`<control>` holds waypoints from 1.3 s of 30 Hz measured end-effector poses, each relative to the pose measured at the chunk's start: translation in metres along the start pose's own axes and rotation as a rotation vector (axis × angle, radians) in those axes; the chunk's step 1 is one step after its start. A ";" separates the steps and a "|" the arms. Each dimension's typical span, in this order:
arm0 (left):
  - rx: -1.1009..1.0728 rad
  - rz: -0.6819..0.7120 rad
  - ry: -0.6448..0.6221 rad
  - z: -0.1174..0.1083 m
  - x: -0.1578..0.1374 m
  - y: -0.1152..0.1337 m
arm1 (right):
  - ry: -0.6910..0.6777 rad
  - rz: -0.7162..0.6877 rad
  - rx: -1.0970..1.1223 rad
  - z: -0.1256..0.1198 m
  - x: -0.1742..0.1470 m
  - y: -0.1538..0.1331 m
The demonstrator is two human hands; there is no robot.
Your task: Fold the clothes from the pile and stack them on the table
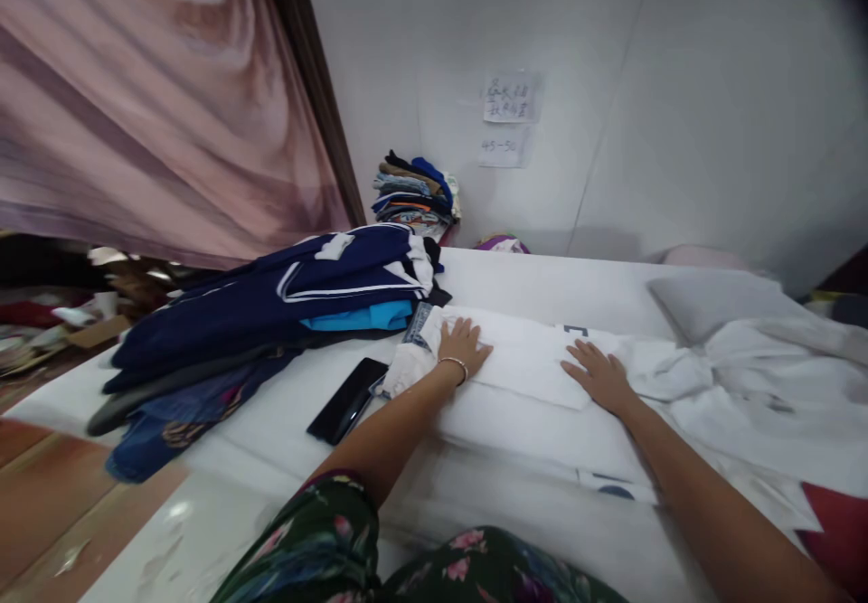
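A white garment (525, 359) lies spread and partly folded on the white table in front of me. My left hand (462, 348) rests flat on its left end, fingers spread, a bracelet at the wrist. On the garment's right part lies my right hand (600, 377), also flat with fingers apart, just below a small dark printed mark (576, 330). Patterned blue-grey fabric (418, 323) shows at the left edge, beside my left hand. More rumpled white cloth (766, 386) spreads to the right of my right hand.
A dark phone (347, 400) lies left of my left forearm. Dark trousers and other clothes (271, 305) are piled at the left. Folded clothes (413, 194) are stacked by the wall, below paper notes (508, 97). A pink curtain (169, 97) hangs at the left; red cloth (837, 531) lies at the right.
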State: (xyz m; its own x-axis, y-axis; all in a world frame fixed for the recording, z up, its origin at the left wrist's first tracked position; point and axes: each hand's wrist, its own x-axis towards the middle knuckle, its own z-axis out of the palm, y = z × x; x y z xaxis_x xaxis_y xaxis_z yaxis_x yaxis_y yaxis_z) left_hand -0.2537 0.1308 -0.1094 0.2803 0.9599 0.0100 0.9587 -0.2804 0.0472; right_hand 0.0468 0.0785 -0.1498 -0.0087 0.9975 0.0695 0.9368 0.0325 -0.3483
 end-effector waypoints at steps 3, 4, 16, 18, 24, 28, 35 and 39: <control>0.011 -0.048 0.017 -0.006 0.001 -0.001 | -0.035 0.083 0.029 -0.012 -0.004 -0.018; 0.015 -0.069 0.023 -0.009 0.002 -0.002 | -0.018 0.070 0.023 -0.015 -0.006 -0.024; 0.085 -0.241 0.057 -0.017 0.019 -0.037 | -0.082 0.050 0.183 -0.027 -0.021 -0.043; 0.088 -0.251 0.047 -0.017 0.018 -0.035 | -0.039 0.077 0.166 -0.034 -0.020 -0.038; 0.088 -0.274 0.011 -0.028 0.013 -0.030 | -0.003 0.191 0.006 -0.032 -0.018 -0.014; 0.101 -0.276 0.028 -0.029 0.011 -0.029 | 0.010 0.178 0.065 -0.027 -0.017 -0.008; 0.133 -0.257 0.040 -0.025 0.013 -0.030 | 0.290 0.263 0.078 -0.072 -0.046 0.044; 0.109 -0.284 -0.023 -0.023 0.015 -0.033 | 0.595 0.505 -0.089 -0.135 -0.077 0.105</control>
State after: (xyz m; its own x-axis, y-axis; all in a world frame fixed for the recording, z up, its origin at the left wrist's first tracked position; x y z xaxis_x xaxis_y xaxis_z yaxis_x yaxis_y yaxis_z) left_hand -0.2821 0.1546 -0.0881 0.0006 0.9999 -0.0111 0.9981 -0.0013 -0.0624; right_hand 0.1935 -0.0037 -0.0658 0.5907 0.6886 0.4207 0.8024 -0.4463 -0.3962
